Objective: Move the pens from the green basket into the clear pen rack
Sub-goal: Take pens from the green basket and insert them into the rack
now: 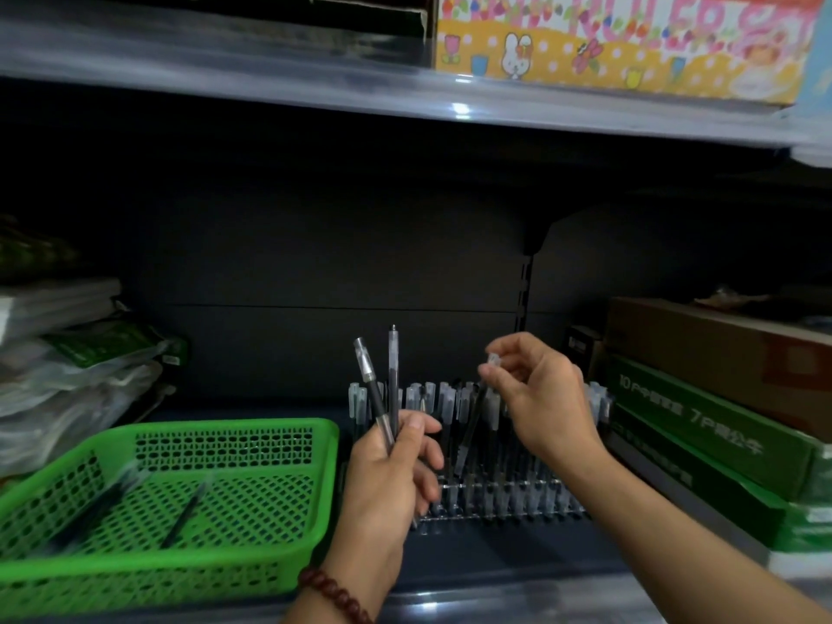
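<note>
Just left of the clear pen rack (pixel 495 506), touching or nearly touching it on the same dark shelf (pixel 495 560), sits the green basket (pixel 252 547), with at least two loose pens (pixel 184 515) lying on its mesh floor; blur keeps me from a sure count. My left hand (pixel 387 479), a bead bracelet (pixel 333 596) on its wrist, hovers over the rack's left end, fingers curled round two upright pens (pixel 393 376) that fan apart at the top. My right hand (pixel 540 398) is above the rack's middle, thumb and fingertips pinching the clear cap end of a single pen (pixel 472 421), which slants down with its lower end among the rack's slots. Rows of capped pens already stand in the rack. Right of the rack lie stacked green boxes (pixel 702 443) under a brown carton (pixel 720 349).
</note>
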